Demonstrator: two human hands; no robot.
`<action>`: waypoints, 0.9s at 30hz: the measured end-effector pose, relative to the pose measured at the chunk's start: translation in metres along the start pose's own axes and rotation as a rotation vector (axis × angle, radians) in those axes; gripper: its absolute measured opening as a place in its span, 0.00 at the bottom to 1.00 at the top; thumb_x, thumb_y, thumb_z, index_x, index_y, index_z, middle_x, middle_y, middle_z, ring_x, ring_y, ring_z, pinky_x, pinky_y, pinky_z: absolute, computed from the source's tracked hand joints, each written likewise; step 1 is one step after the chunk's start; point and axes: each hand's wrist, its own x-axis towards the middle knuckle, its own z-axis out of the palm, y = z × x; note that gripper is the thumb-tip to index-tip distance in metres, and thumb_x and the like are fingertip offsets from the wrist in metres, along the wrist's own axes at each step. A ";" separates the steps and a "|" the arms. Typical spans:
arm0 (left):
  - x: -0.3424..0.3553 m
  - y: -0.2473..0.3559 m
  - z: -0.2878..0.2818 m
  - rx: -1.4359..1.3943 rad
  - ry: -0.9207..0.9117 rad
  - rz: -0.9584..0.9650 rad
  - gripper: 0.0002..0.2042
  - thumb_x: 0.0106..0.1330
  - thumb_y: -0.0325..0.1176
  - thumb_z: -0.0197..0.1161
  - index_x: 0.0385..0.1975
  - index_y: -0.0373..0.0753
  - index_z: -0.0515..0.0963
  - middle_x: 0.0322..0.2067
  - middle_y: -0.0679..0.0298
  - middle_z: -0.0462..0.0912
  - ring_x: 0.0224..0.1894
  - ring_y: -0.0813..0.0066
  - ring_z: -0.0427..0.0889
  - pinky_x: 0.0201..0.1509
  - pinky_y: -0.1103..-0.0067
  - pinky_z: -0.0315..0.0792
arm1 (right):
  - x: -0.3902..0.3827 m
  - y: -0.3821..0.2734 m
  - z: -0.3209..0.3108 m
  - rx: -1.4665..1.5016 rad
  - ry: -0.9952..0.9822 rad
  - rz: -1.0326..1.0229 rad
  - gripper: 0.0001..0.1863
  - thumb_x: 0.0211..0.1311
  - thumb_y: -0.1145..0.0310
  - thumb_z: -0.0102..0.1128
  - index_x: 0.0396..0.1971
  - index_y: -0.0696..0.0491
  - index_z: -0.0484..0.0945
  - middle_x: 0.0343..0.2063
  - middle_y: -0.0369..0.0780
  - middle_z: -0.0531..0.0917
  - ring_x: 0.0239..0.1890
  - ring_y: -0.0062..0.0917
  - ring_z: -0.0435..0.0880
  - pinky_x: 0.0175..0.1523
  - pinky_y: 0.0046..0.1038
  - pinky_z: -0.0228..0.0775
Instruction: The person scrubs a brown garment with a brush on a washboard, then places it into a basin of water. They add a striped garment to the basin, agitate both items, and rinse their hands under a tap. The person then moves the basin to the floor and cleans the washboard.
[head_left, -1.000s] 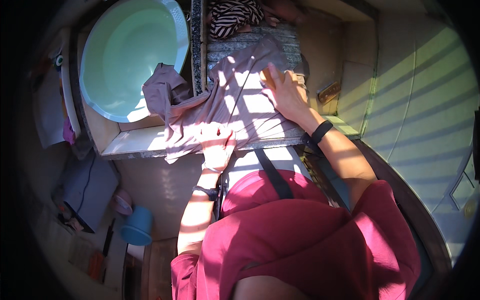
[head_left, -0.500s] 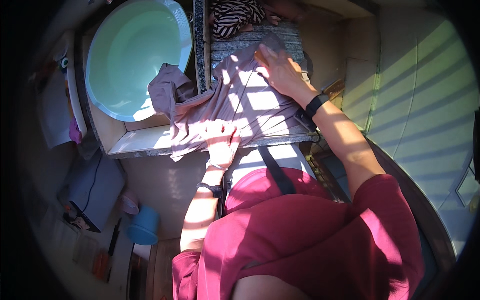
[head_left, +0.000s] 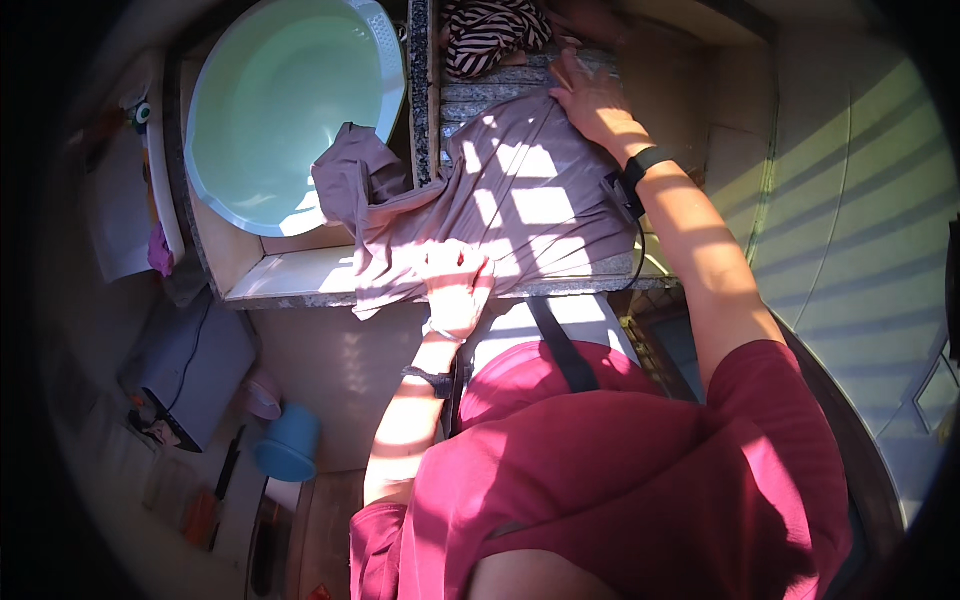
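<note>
One mauve cloth (head_left: 540, 195) under both hands, spread in wrinkles over a ridged grey slab (head_left: 478, 104), with sunlit patches across the middle and the near edge hanging over the counter's front lip (head_left: 290, 297). Presses on that near edge with the left hand (head_left: 457, 288), fingers curled and close together; cannot tell, through the glare, whether pinching a fold or only bearing down. Reaches with the right hand (head_left: 592, 100) to the far end of the cloth, fingers stretched forward and bent around a small orange-brown object (head_left: 560, 72), too blurred to identify. Wears a black band (head_left: 430, 379) and a pale bracelet (head_left: 446, 334) on the left wrist, and a dark band (head_left: 650, 160) on the right, with a dark unit (head_left: 622, 193) and a cable (head_left: 641, 258) near it. Leans over the work in a crimson top (head_left: 590, 460). To the left, past a speckled divider (head_left: 422, 95), a pale green basin (head_left: 388, 45) with water, and at its rim a bunched part of the same cloth; cannot tell whether touching. Beyond the slab's bare ridges, near the right hand, a bundle of black-and-white striped fabric (head_left: 492, 38). Lower left, well apart, a blue bucket (head_left: 288, 442) just beside a pink container (head_left: 263, 393). To the right, a pale wall (head_left: 830, 230) barred with slanting shadow.
</note>
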 end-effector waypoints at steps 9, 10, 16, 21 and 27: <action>0.084 -0.020 -0.069 0.198 0.144 -0.056 0.15 0.57 0.25 0.75 0.44 0.38 0.81 0.56 0.52 0.75 0.56 0.49 0.72 0.61 0.60 0.70 | 0.016 0.022 -0.020 0.253 0.105 -0.079 0.45 0.53 0.53 0.71 0.67 0.64 0.67 0.65 0.62 0.72 0.71 0.53 0.66 0.75 0.44 0.63; 0.087 -0.039 -0.068 0.255 0.141 -0.051 0.15 0.55 0.23 0.76 0.42 0.37 0.81 0.57 0.52 0.74 0.56 0.49 0.73 0.60 0.59 0.71 | 0.015 0.013 -0.014 0.265 0.066 -0.095 0.45 0.52 0.53 0.71 0.66 0.65 0.68 0.64 0.62 0.71 0.71 0.54 0.65 0.75 0.44 0.63; 0.090 -0.062 -0.094 0.185 0.093 0.100 0.09 0.61 0.18 0.67 0.38 0.38 0.78 0.53 0.60 0.84 0.58 0.52 0.72 0.62 0.66 0.70 | 0.000 0.007 -0.013 0.406 -0.145 -0.080 0.44 0.49 0.56 0.71 0.63 0.65 0.68 0.55 0.62 0.81 0.60 0.52 0.81 0.65 0.42 0.73; 0.087 -0.054 -0.164 -0.604 0.394 -0.133 0.02 0.78 0.25 0.60 0.46 0.38 0.77 0.46 0.63 0.84 0.48 0.75 0.78 0.60 0.76 0.73 | -0.050 0.025 -0.071 0.656 0.145 0.012 0.40 0.50 0.58 0.69 0.64 0.61 0.70 0.51 0.58 0.85 0.56 0.46 0.86 0.62 0.36 0.77; 0.055 0.000 -0.175 -0.723 0.134 -0.185 0.03 0.78 0.22 0.59 0.45 0.37 0.73 0.40 0.68 0.78 0.41 0.82 0.75 0.49 0.84 0.70 | -0.114 0.077 -0.124 0.897 0.558 -0.101 0.30 0.52 0.65 0.69 0.57 0.59 0.76 0.47 0.45 0.86 0.50 0.30 0.85 0.58 0.31 0.77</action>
